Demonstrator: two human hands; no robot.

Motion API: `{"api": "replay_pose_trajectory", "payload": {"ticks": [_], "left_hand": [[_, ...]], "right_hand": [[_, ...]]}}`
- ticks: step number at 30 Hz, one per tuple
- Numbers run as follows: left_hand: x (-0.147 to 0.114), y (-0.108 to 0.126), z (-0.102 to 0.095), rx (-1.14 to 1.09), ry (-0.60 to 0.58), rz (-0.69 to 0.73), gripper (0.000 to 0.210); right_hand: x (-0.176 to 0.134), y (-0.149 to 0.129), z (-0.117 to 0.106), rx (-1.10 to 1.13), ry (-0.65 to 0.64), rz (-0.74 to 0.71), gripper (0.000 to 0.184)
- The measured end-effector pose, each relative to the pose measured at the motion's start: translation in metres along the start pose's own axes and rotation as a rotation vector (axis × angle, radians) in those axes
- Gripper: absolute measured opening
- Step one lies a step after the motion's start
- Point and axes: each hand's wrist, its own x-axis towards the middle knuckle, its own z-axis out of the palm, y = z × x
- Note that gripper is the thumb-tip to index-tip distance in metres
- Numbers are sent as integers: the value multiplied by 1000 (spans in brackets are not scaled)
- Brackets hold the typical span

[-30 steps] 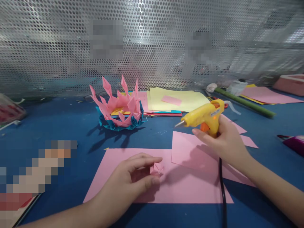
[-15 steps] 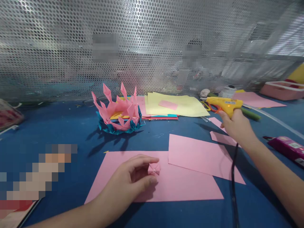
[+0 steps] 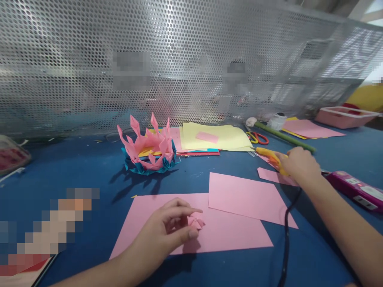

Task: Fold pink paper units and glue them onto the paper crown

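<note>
Between the thumb and fingers of my left hand (image 3: 172, 227) is a small folded pink paper piece (image 3: 196, 221), held just above a pink sheet (image 3: 230, 235). My right hand (image 3: 301, 169) is closed on a yellow hot glue gun (image 3: 271, 155), low over the table at the right and partly hidden by my fingers. The gun's nozzle points left, and its black cord (image 3: 286, 239) runs down toward the front edge. A smaller pink sheet (image 3: 248, 197) overlaps the large one, between my hands. Pink paper strips (image 3: 275, 175) lie below the gun.
A pink and blue folded-paper ring (image 3: 149, 159) stands left of the yellow sheets (image 3: 227, 139). Scissors (image 3: 260, 138), a green stem (image 3: 284, 137) and a purple power strip (image 3: 356, 189) lie at the right. Behind is a perforated metal screen (image 3: 179, 71). A pink basket (image 3: 344, 116) sits far right.
My right hand has lowered the glue gun toward the table. My left hand stays over the pink sheet, and the folded piece in it has turned a little. The view has shifted slightly.
</note>
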Motion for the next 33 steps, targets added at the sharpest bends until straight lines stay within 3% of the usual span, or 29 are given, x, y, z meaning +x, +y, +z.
{"api": "replay_pose_trajectory", "payload": {"ticks": [4, 6, 9, 12, 20, 27, 33], "left_hand": [[1, 1, -1, -29, 51, -18, 24], [1, 2, -2, -50, 91, -38, 29], [2, 2, -3, -73, 153, -77, 33], [3, 0, -4, -93, 201, -98, 35], [3, 1, -5, -108, 239, -109, 29], [4, 3, -4, -130, 176, -128, 37], [3, 2, -3, -144, 156, -134, 42]], "right_hand": [[3, -64, -4, 219, -23, 36, 25], [-7, -108, -4, 397, -157, -44, 13], [-30, -169, -7, 689, -417, -151, 11], [-49, -202, -11, 896, -598, -109, 8], [-63, -210, 6, 1188, -792, 266, 11], [-64, -213, 6, 1354, -891, 411, 9], [-66, -212, 7, 1434, -942, 447, 9]]}}
